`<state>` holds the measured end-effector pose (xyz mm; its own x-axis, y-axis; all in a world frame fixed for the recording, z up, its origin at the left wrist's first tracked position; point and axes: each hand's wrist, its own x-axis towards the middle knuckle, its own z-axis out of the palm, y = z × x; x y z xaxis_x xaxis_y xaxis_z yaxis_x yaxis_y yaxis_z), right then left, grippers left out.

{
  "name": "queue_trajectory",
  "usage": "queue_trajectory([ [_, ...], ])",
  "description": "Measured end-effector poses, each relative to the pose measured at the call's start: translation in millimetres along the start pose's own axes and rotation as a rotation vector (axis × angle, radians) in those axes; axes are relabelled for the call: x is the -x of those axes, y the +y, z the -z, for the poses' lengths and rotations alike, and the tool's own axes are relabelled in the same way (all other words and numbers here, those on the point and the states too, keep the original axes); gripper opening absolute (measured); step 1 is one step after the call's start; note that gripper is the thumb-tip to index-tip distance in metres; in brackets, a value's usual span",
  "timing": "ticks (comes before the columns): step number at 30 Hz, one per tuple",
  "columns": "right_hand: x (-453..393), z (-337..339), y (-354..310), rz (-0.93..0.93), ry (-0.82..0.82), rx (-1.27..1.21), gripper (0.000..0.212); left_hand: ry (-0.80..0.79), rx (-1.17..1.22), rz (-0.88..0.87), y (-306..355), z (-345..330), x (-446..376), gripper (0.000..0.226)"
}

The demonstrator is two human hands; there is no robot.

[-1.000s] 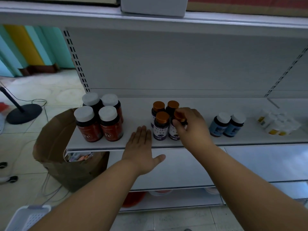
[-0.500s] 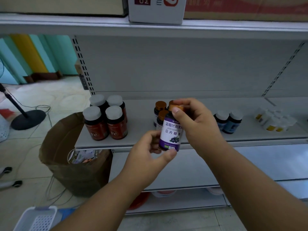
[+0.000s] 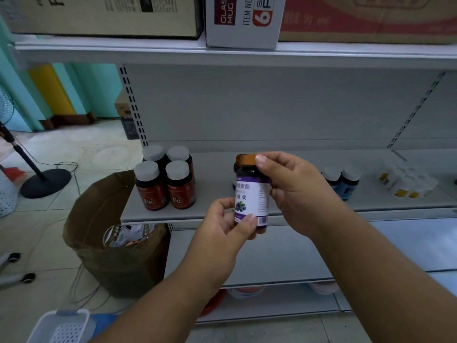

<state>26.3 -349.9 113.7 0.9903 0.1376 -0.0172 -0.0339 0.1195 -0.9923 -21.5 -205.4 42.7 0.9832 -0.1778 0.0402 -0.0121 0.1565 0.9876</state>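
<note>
A dark bottle (image 3: 252, 194) with a copper cap and a purple-and-white blueberry label is held upright in front of the white shelf (image 3: 212, 206). My right hand (image 3: 294, 191) grips its cap and upper part from the right. My left hand (image 3: 227, 226) pinches its lower end, with the thumb on the label near the barcode. Behind the held bottle, part of another copper-capped bottle (image 3: 235, 169) shows on the shelf; the rest of that group is hidden.
Several red-labelled bottles with grey caps (image 3: 164, 179) stand at the shelf's left end. Two blue-labelled bottles (image 3: 342, 181) and small white bottles (image 3: 405, 181) stand to the right. A brown paper bag (image 3: 108, 233), a white basket (image 3: 61, 326) and a fan stand (image 3: 42, 179) sit on the floor. Boxes (image 3: 243, 21) fill the top shelf.
My right hand lifted the copper-capped bottle off the shelf. My left hand left the shelf edge and took hold of the bottle's lower end. The bottle has since turned, and the barcode shows.
</note>
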Motion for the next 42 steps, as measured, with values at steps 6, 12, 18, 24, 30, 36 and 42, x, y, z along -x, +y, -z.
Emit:
queue_trajectory([
  [6,6.7,3.8,-4.6,-0.046,0.015,-0.107,0.039,-0.036,0.116,-0.001,-3.6,5.4,3.5,0.063],
  [12,8.9,1.3,-11.5,-0.004,0.043,-0.059,0.037,-0.037,0.198,0.026,1.1,-6.6,1.9,0.079],
  [18,10.8,13.1,-7.5,-0.097,-0.067,-0.062,0.038,-0.094,0.482,0.104,3.4,-6.8,5.3,0.053],
  [24,14.0,12.0,-14.0,-0.088,-0.030,-0.052,0.043,-0.045,0.268,0.079,2.1,-12.4,5.8,0.054],
  [30,15.7,10.3,-12.3,-0.080,-0.028,-0.096,0.037,-0.062,0.524,0.133,8.2,-14.4,6.6,0.050],
  [36,18.6,10.5,-12.4,-0.012,0.002,-0.043,0.046,0.014,0.375,0.115,4.9,-15.6,7.3,0.051],
  [42,26.4,8.9,-12.1,0.139,0.107,0.216,0.034,0.019,-0.190,-0.034,9.3,-11.8,0.2,0.043],
])
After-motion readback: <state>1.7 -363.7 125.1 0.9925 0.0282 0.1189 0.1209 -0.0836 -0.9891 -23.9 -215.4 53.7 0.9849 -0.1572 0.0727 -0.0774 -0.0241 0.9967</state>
